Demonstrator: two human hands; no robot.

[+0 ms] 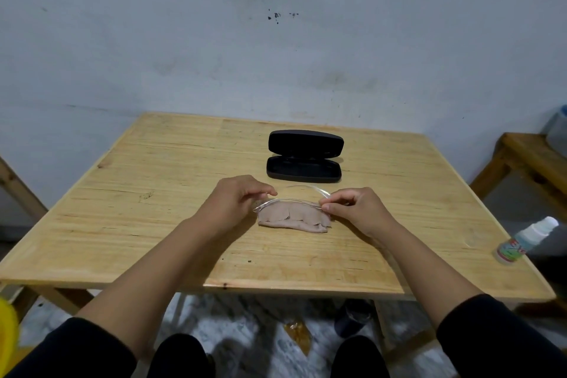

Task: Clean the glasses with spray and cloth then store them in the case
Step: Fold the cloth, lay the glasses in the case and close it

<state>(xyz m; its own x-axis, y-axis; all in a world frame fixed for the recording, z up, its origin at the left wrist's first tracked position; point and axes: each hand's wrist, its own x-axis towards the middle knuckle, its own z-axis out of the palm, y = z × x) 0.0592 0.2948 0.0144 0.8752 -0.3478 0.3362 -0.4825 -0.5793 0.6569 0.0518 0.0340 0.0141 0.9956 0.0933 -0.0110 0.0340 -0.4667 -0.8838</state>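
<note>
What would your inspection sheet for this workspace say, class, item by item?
Surface: pale wooden table, scuffed.
Job's things: clear-framed glasses held over a crumpled beige cloth; black hard case lying open behind; small white-capped spray bottle at the table's right edge.
Clutter: nothing seen on the table.
Hands: left hand and right hand each pinch an end of the glasses.
Cables: nothing seen.
Surroundings: stained grey wall; wooden bench on the right.
</note>
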